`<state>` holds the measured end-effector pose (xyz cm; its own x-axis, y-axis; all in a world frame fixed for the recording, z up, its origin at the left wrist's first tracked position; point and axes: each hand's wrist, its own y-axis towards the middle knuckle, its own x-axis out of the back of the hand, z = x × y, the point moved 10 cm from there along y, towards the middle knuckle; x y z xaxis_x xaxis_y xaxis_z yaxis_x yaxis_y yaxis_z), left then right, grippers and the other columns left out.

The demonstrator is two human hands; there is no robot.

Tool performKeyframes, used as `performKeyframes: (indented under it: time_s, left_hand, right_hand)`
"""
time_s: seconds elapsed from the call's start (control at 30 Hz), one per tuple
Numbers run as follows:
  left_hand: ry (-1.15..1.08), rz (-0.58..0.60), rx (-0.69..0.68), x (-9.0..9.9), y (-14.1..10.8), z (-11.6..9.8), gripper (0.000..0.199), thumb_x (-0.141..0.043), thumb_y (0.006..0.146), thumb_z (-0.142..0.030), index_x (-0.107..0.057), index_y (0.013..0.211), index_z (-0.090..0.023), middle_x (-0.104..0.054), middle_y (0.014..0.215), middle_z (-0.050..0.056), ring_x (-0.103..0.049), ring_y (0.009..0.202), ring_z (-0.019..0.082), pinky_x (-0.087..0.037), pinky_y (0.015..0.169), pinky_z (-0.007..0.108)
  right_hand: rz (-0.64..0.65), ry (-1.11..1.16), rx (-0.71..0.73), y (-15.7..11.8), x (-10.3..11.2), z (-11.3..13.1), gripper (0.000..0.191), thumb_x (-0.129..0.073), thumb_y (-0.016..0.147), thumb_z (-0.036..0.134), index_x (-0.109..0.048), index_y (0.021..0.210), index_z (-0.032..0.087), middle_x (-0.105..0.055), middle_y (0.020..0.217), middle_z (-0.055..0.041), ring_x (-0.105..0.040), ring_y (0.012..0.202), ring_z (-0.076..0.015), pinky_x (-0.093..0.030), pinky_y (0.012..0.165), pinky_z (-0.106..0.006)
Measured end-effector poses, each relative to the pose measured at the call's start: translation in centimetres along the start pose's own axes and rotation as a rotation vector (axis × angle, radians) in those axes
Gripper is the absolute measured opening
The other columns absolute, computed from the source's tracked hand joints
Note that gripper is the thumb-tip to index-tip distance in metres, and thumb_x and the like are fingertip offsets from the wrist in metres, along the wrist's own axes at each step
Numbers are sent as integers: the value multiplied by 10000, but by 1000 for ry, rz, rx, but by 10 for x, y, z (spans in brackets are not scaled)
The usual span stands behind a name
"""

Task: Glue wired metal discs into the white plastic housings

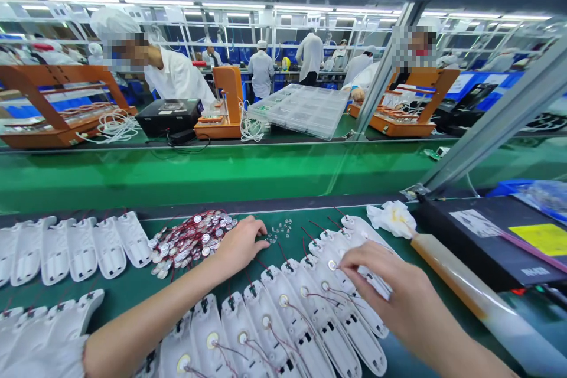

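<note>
The left hand (pixel 241 245) is over the worktop (pixel 128 295), thumb and forefinger parted with a gap between them, at a scatter of small clear bits (pixel 283 228) lying at its 3 o'clock; no grasp shows there. At its 9 o'clock is a heap of silvery discs (pixel 190 242) with red wires. The right hand (pixel 392 280) has its thumb and forefinger drawn close together at a small round disc (pixel 332 264) in 1 of the white shells (pixel 272 283); I cannot tell whether they pinch anything. Those shells lie side by side in a curved row from the left hand's 4 o'clock round to 7 o'clock, several with a disc inside and thin wires trailing from it. More white shells stand in 2 groups at the view's 8 o'clock, 1 above the other (pixel 84 248). At the right hand's 12 o'clock sits a crumpled tissue (pixel 392 218), touching the end of a long tan-and-white tube (pixel 478 295); a black box (pixel 487 254) is at 2 o'clock.
</note>
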<state>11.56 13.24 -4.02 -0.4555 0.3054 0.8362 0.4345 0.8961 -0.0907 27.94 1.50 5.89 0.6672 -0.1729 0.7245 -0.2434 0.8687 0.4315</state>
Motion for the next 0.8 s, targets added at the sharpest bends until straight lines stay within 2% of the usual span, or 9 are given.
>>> performKeyframes:
  time_s: [0.1,0.23,0.43,0.63,0.8]
  left_hand:
    - [55,12,13,-6,3,4,52,-555,783,-180,-603,770,-165,-562,820,32,-556,782,193,-432,711,297]
    - [83,6,9,-4,5,1,76,-513,808,-165,-584,781,-173,-579,836,32,-559,770,188,-417,684,280]
    - [24,-34,27,4,10,6,93,-491,796,-135,-576,817,-168,-636,778,18,-586,711,162,-433,676,256]
    - [-101,-40,55,12,10,4,114,-507,764,-143,-620,757,-157,-667,758,17,-614,705,152,-451,672,231]
    - [-255,35,141,9,7,5,89,-531,746,-139,-612,709,-135,-670,705,23,-596,605,121,-456,593,210]
  right_hand:
    - [-9,-107,177,-35,-5,20,123,-440,850,114,-526,867,201,-573,769,4,-521,701,-85,-430,673,-201]
    - [49,-281,309,-65,-21,39,224,-371,905,210,-563,790,209,-580,731,6,-533,670,-97,-421,680,-227]
    - [88,-393,308,-80,-22,37,266,-375,922,309,-591,786,233,-578,746,15,-536,724,-97,-372,787,-246]
    - [-74,-280,224,-90,-21,31,410,-229,958,238,-585,757,213,-575,747,5,-501,733,-108,-315,835,-287]
    - [-71,-291,233,-99,-25,27,422,-210,960,212,-600,799,208,-598,789,10,-508,779,-120,-284,900,-327]
